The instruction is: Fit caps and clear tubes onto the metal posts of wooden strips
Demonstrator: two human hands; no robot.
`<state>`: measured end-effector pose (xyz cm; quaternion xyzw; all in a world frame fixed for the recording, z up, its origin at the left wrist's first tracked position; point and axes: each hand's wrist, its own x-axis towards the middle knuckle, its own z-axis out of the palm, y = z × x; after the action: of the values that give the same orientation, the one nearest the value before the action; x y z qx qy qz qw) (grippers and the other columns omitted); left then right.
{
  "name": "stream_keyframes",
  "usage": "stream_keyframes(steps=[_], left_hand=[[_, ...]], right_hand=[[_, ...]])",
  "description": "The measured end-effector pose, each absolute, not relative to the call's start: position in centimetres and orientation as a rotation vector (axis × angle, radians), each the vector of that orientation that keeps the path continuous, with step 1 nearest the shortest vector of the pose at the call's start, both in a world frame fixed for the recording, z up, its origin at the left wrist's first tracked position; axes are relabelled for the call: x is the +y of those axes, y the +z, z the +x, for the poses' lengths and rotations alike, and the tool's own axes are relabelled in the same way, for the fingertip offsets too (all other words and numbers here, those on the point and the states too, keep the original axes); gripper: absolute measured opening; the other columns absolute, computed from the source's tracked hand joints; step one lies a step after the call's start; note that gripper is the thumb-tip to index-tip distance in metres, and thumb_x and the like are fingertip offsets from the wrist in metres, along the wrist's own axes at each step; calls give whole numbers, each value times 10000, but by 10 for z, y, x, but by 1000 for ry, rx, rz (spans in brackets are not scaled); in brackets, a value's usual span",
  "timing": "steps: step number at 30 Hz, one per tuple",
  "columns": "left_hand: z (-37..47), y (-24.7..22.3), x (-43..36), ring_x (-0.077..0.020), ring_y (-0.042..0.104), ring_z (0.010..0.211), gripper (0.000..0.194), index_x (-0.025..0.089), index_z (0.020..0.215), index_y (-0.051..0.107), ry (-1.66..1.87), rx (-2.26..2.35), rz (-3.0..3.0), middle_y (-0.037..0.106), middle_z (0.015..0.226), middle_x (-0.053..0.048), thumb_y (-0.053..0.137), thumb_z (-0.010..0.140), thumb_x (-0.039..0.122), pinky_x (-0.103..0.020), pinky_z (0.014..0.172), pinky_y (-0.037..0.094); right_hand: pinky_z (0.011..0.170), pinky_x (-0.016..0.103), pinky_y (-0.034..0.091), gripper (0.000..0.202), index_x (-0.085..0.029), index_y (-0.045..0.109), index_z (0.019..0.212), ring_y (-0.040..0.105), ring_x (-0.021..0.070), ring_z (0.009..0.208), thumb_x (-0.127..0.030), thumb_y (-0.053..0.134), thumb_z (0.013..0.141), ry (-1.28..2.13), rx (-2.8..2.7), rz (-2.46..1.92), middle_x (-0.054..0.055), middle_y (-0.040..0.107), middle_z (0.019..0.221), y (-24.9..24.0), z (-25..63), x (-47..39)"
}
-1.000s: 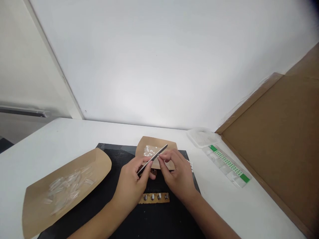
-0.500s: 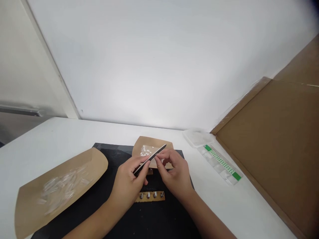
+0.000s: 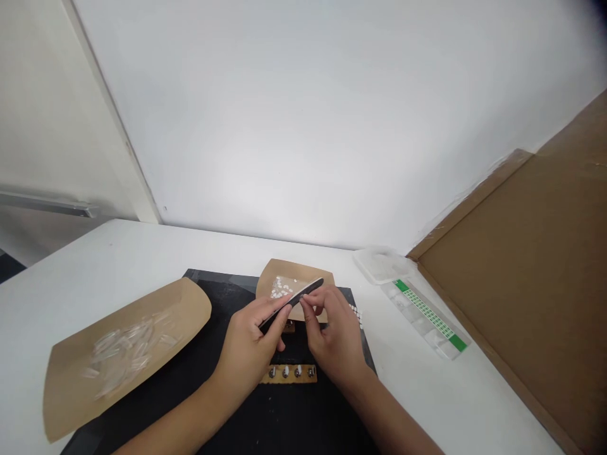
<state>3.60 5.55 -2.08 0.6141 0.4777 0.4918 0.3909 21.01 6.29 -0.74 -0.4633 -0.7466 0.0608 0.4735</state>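
Observation:
My left hand (image 3: pixel 256 328) is closed round the lower part of a thin dark file with a pale edge (image 3: pixel 308 289), which slants up to the right. My right hand (image 3: pixel 332 322) pinches something too small to make out against the file's upper part. Behind the hands, a brown paper tray (image 3: pixel 272 268) bears small white oval pieces (image 3: pixel 281 287). Below them, a wooden strip (image 3: pixel 291 374) with several metal clips, some carrying white bits, lies on the black mat (image 3: pixel 284 417).
At the left, a larger brown paper tray (image 3: pixel 66 392) holds clear plastic pieces (image 3: pixel 126 351). To the right are a clear packet with a green-and-white strip (image 3: pixel 429 316), a translucent lid or tray (image 3: pixel 379 265), more white pieces (image 3: pixel 358 316) and a cardboard panel (image 3: pixel 531 272).
The view has shifted slightly, so most things appear further right. My right hand has turned a little against the file, and white pieces now show to its right.

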Motion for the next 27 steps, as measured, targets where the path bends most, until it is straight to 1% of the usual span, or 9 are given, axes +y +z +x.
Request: stream_keyframes(steps=[6,12,17,22,27], left_hand=[[36,-17,56,-70,636,437,279,252,1165,830,1254,1247,1492,793,1104,-43,672,991,402,-227,493,558],[35,-12,53,-81,630,427,293,235,1160,833,1261,1258,1517,792,995,-42,663,986,398,-216,449,539],[36,-14,52,-67,617,406,312,217,1141,839,1268,1287,1453,791,1116,-65,680,965,422,-212,409,536],[35,-15,52,-68,614,406,291,226,1139,840,1295,1289,1485,788,983,-36,667,979,398,-204,421,525],[35,-14,52,-64,608,410,290,218,1139,839,1313,1287,1472,780,978,-38,665,983,390,-197,408,509]], right_hand=[[746,371,513,161,-240,547,934,607,231,863,-133,528,1053,77,-1876,-1110,57,626,895,-13,207,70],[772,380,520,158,-237,526,956,586,232,882,-132,490,1069,51,-1865,-1127,66,598,920,-15,207,74],[752,354,518,155,-240,509,955,597,222,866,-123,499,1056,70,-1962,-1081,57,597,922,-17,206,73],[727,368,469,172,-233,495,926,552,240,832,-133,477,1066,45,-1954,-1118,59,552,885,-15,206,75],[705,344,462,175,-238,492,910,559,226,812,-137,507,1052,78,-2016,-1081,38,548,853,-10,207,75]])
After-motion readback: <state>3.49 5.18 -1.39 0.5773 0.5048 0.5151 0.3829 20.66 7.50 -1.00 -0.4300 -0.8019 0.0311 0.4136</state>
